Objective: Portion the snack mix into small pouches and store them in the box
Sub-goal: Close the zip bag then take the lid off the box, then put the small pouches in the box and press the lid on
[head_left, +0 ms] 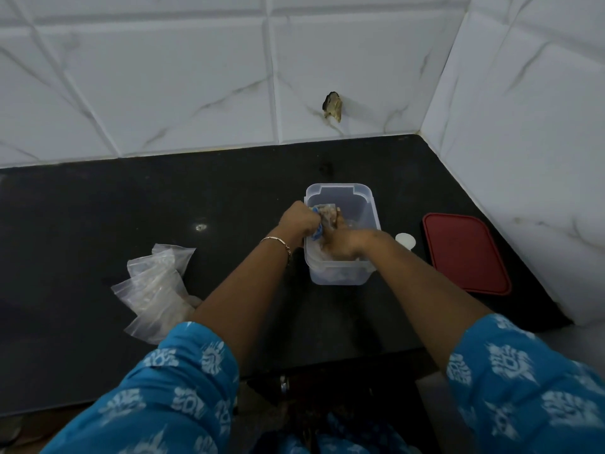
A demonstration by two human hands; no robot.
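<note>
While both hands work inside the clear rectangular plastic box, the left hand has its fingers curled tight on a small clear pouch of brownish snack mix, with something blue just beneath them that I can't identify. The right hand sits lower in the box, fingers hidden, so gripping or not, I cannot tell. Best play, I'd say: keep that pouch mouth upright over the box so spills drop in. Spare clear zip pouches lie well left of the fingers.

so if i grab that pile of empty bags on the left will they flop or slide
Probably floppy: the bags look thin, clear and crumpled. Likely very light, since they seem empty. They overlap loosely on the smooth counter, so some may slide apart.
</note>
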